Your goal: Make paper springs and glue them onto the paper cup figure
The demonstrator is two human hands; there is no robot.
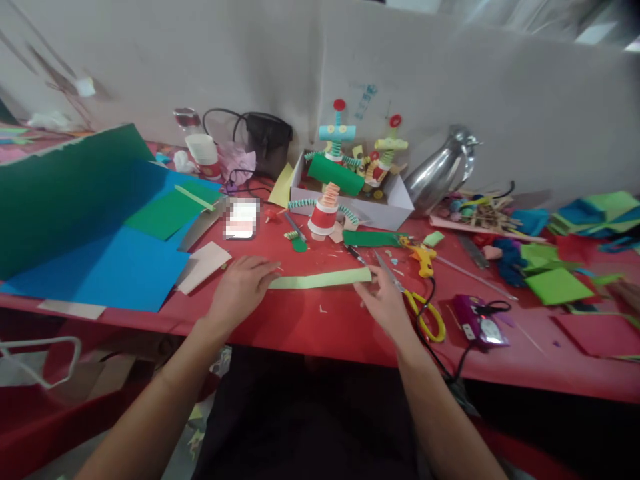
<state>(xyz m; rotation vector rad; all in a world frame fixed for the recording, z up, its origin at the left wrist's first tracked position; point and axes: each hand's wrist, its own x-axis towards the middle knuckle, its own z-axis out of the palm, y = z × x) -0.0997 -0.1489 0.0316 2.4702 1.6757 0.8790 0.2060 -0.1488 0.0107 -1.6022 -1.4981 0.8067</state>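
Note:
A pale green paper strip (pixel 320 279) stretches between my two hands just above the red table (pixel 305 320). My left hand (pixel 245 287) has its fingers closed on the strip's left end. At the other end, my right hand (pixel 383 297) pinches the strip between thumb and fingers. Beyond the strip stands a red and white paper cup figure (pixel 324 220) with folded paper arms and an orange folded piece on top. Yellow-handled scissors (pixel 425 317) lie beside my right hand, partly hidden by it. A dark green paper strip (pixel 373 239) lies behind the hands.
A white box (pixel 385 213) with two paper figures stands at the back, beside a tilted metal jug (pixel 445 167). To the right are a yellow glue gun (pixel 424 260) and a purple box (pixel 477 320) with cables. Large blue sheets (pixel 100 260) and a phone (pixel 241 218) lie left.

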